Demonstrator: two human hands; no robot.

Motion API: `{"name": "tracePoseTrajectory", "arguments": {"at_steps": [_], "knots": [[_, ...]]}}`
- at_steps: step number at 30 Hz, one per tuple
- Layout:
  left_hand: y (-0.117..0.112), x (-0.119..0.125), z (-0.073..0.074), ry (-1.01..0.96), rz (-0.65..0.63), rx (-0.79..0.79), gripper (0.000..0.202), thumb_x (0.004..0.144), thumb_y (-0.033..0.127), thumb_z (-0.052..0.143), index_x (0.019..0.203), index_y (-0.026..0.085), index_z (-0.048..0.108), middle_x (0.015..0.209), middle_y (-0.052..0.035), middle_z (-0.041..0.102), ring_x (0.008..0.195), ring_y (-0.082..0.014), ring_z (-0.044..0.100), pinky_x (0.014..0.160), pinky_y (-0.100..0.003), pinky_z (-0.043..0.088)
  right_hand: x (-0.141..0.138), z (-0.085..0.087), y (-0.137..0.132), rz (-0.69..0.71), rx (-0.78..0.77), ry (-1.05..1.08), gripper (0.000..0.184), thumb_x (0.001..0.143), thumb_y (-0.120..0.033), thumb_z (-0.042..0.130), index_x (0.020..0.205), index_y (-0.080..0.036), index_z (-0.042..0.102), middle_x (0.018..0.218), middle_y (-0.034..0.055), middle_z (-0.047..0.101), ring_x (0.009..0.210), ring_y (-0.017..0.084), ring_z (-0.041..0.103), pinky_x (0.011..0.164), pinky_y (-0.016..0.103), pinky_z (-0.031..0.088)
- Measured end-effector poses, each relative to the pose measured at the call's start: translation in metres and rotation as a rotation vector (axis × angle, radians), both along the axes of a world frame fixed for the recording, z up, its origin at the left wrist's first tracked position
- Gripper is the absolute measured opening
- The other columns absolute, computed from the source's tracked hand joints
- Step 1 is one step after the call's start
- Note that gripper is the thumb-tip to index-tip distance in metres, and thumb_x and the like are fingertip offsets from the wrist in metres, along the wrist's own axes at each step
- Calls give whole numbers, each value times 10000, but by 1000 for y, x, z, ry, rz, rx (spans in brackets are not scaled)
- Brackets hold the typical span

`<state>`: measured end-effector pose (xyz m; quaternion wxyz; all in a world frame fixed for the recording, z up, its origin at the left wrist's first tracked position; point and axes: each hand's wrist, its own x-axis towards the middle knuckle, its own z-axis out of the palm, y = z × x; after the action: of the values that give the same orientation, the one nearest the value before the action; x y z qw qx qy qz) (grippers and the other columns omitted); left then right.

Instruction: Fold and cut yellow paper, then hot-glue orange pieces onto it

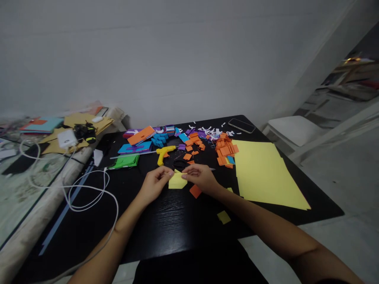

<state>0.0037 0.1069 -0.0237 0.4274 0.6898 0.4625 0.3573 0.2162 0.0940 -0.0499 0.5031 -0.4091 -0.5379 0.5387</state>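
The small yellow paper (177, 182), just below the centre of the frame, appears to be at a folding or creasing step. The next move likely calls for keeping both sides level while pressure is applied along the upper edge. The paper shows a flat front panel with a straight bottom edge, a slanted lower right side and a small pointed flap standing at the top; whether it touches the table (166, 236) cannot be told. The left hand (157, 181) pinches the upper left edge, thumb and fingers narrow on the paper. The right hand (201, 177) pinches the upper right edge in the same manner. An orange paper square (195, 191) lies just beside the right hand, in the lower middle. A yellow glue gun (162, 154) lies above the left hand. Large yellow sheets (263, 173) occupy the right of the table.
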Motion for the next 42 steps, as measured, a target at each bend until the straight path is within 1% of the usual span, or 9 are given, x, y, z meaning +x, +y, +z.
{"name": "tracePoseTrajectory", "arguments": {"at_steps": [5, 10, 14, 17, 21, 26, 29, 34, 42], "knots": [[-4, 3, 0, 79, -44, 82, 291, 915, 448, 632, 922, 169, 715, 778, -24, 672, 684, -152, 573, 623, -232, 419, -3, -2, -3, 13, -11, 0, 292, 692, -373, 844, 851, -157, 727, 830, 51, 737, 784, 180, 706, 805, 334, 574], [-10, 9, 3, 169, -119, 263, 202, 940, 369, 625, 935, 197, 731, 909, -41, 744, 825, -183, 664, 753, -258, 470, -6, -2, -7, 3, -12, -7, 296, 697, -369, 844, 851, -168, 694, 821, 37, 717, 783, 168, 694, 796, 317, 566], [-11, 8, 2, 201, -117, 338, 187, 964, 339, 593, 938, 197, 711, 898, -39, 737, 814, -175, 666, 751, -257, 472, -6, -1, -6, 14, -25, -8, 303, 703, -382, 835, 865, -166, 696, 835, 40, 722, 794, 172, 700, 804, 320, 564], [-10, 7, 0, 221, -93, 360, 195, 969, 345, 583, 940, 195, 705, 895, -39, 732, 805, -174, 661, 740, -254, 470, -4, 1, -4, 47, -37, -27, 261, 754, -392, 782, 846, -158, 713, 822, 45, 730, 777, 175, 699, 762, 306, 557], [-10, 6, 0, 218, -85, 332, 217, 974, 361, 574, 930, 190, 700, 895, -35, 728, 792, -165, 650, 721, -242, 462, -2, 3, -2, 68, 7, -108, 224, 807, -374, 721, 813, -151, 734, 770, 44, 725, 715, 165, 674, 680, 276, 525], [-11, 8, 2, 203, -92, 274, 252, 980, 372, 556, 926, 179, 708, 866, -25, 713, 758, -149, 617, 697, -231, 441, -2, 4, -5, -7, 145, -254, 191, 845, -334, 682, 828, -153, 741, 794, 51, 731, 727, 164, 656, 666, 264, 494], [-7, 5, 3, 197, -79, 231, 273, 965, 403, 573, 924, 173, 713, 845, -23, 694, 746, -148, 596, 667, -228, 424, -3, 3, -5, -18, 179, -261, 191, 862, -332, 659, 835, -155, 727, 799, 47, 729, 731, 160, 655, 670, 261, 495], [1, -4, 2, 183, -47, 173, 321, 963, 444, 562, 889, 155, 681, 775, -13, 616, 708, -141, 538, 647, -231, 405, 1, 2, 1, -25, 143, -171, 185, 844, -334, 661, 824, -156, 705, 803, 51, 722, 738, 167, 665, 698, 280, 521], [4, -4, -1, 139, -52, 127, 317, 956, 450, 569, 905, 153, 668, 792, -15, 605, 732, -148, 537, 666, -237, 412, 3, -1, 4, 35, 27, -62, 217, 788, -348, 726, 879, -154, 694, 827, 48, 710, 773, 167, 682, 766, 308, 553]]}}
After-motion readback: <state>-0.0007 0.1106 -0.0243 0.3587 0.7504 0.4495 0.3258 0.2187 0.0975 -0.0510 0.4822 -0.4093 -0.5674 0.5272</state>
